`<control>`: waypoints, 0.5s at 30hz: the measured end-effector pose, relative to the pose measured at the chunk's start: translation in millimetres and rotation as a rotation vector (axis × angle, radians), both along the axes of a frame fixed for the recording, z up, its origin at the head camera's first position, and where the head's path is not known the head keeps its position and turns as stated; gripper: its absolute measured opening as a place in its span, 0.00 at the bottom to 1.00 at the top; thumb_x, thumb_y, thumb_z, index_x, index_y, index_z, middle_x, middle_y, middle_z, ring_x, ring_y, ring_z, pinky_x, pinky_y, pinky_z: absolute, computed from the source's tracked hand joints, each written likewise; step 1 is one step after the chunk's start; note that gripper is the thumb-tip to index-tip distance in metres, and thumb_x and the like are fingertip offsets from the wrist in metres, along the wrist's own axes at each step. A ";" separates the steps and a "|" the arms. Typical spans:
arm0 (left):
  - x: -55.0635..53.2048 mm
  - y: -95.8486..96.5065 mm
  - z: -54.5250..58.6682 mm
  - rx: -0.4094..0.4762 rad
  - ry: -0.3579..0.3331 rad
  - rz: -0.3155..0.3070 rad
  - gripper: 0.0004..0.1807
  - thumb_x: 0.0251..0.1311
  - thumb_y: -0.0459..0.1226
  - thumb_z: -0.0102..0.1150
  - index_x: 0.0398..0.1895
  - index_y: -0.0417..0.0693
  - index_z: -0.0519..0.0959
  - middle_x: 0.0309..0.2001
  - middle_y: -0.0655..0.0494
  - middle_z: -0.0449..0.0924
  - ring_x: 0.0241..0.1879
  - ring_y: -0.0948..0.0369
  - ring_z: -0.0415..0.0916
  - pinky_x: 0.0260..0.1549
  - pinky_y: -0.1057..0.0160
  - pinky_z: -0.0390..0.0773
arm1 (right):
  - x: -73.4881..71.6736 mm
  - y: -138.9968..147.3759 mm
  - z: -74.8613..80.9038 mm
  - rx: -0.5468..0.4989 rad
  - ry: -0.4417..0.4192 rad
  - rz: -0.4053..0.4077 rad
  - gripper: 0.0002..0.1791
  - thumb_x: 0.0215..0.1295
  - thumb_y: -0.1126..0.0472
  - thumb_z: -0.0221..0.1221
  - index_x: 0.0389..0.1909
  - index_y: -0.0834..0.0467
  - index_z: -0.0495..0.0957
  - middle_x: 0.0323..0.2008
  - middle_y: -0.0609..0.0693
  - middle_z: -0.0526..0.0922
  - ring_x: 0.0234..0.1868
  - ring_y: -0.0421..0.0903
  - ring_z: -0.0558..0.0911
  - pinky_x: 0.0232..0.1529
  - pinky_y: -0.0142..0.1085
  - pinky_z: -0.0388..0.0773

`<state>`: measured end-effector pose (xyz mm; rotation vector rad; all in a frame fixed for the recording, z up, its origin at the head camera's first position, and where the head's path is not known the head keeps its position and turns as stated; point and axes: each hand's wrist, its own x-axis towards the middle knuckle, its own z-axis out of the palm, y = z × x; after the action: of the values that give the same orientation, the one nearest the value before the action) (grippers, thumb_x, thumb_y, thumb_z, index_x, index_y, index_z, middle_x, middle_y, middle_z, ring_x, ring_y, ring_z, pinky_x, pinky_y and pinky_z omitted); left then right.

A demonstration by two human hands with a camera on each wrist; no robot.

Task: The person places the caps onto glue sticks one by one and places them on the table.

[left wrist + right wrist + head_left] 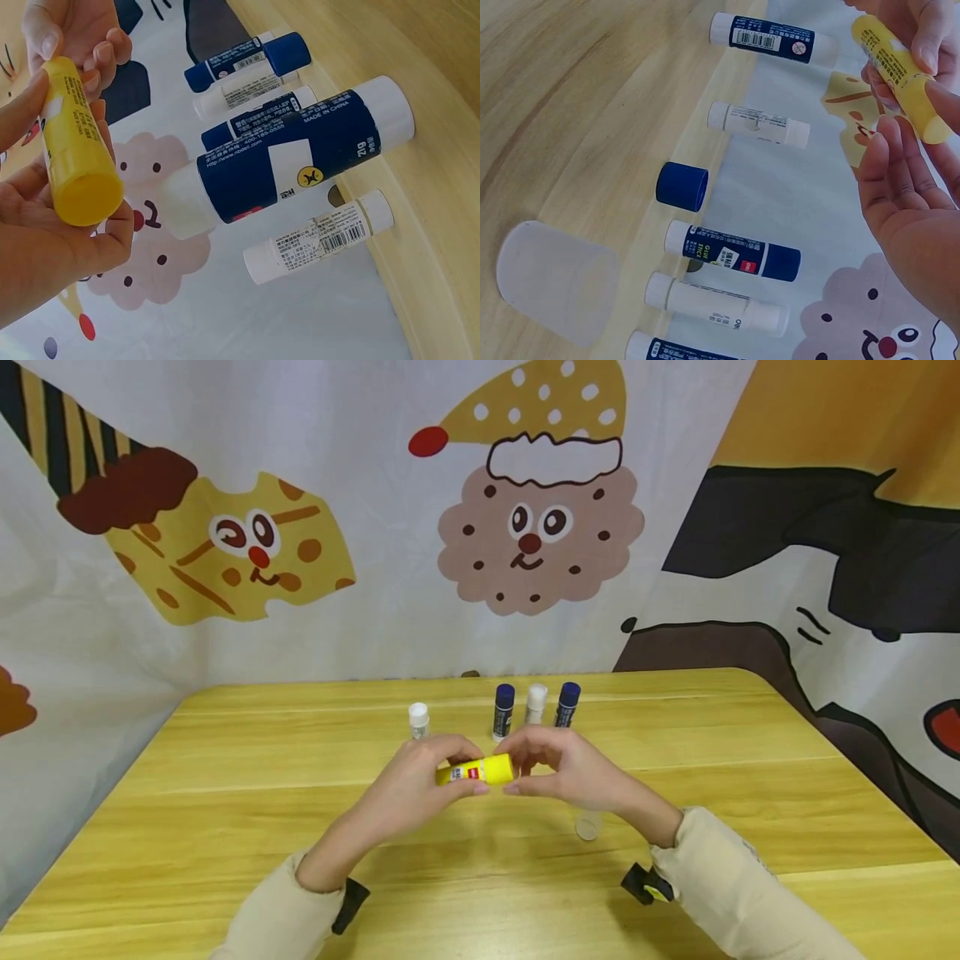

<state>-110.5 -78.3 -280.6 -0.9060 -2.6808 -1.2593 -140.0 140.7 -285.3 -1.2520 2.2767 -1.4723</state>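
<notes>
A yellow glue stick (480,771) is held sideways above the table between both hands. My left hand (412,785) grips its left part, thumb along the front and fingers behind. At the other end, my right hand (573,772) pinches the glue stick between thumb and fingertips. In the left wrist view, an uncapped glue stick with a navy label (277,161) stands beside a white glue stick (319,236). A loose navy cap (682,186) stands on the table in the right wrist view. A translucent cap (588,825) sits below my right wrist.
Behind the hands stand a navy-capped glue stick (504,712), a white one (536,703) and another navy-capped one (567,703). The white glue stick (418,718) stands apart to their left. The wooden table (225,760) meets a printed cloth (390,643) at the back.
</notes>
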 end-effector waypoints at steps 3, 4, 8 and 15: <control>-0.7 0.1 -0.3 0.001 -0.007 -0.005 0.11 0.53 0.38 0.64 0.38 0.44 0.79 0.36 0.58 0.79 0.34 0.64 0.72 0.33 0.67 0.74 | 0.3 -0.3 0.1 -0.003 0.012 -0.006 0.16 0.54 0.71 0.63 0.45 0.64 0.74 0.35 0.51 0.78 0.32 0.45 0.76 0.35 0.38 0.76; -0.8 0.1 -0.3 0.001 -0.010 -0.005 0.11 0.53 0.38 0.64 0.39 0.44 0.79 0.36 0.58 0.79 0.35 0.65 0.73 0.33 0.67 0.74 | 0.3 -0.3 0.0 -0.005 0.014 -0.006 0.16 0.54 0.71 0.63 0.45 0.64 0.74 0.35 0.51 0.78 0.32 0.45 0.76 0.35 0.39 0.76; -0.7 1.2 0.2 0.001 -0.022 0.003 0.11 0.52 0.37 0.64 0.39 0.45 0.79 0.36 0.59 0.79 0.35 0.65 0.73 0.34 0.66 0.74 | 0.2 0.1 -0.6 -0.016 0.020 0.003 0.16 0.54 0.71 0.62 0.45 0.64 0.74 0.35 0.51 0.79 0.33 0.45 0.78 0.36 0.39 0.77; -0.9 1.3 0.0 0.005 -0.031 0.004 0.12 0.52 0.37 0.65 0.40 0.45 0.79 0.36 0.60 0.79 0.35 0.65 0.73 0.33 0.66 0.74 | 0.6 0.7 -1.0 -0.027 0.037 -0.001 0.15 0.55 0.71 0.62 0.44 0.64 0.74 0.35 0.51 0.79 0.33 0.45 0.79 0.37 0.39 0.77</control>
<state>-111.5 -76.9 -280.6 -0.8872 -2.7009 -1.2893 -139.4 141.4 -286.3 -1.2971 2.2880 -1.4977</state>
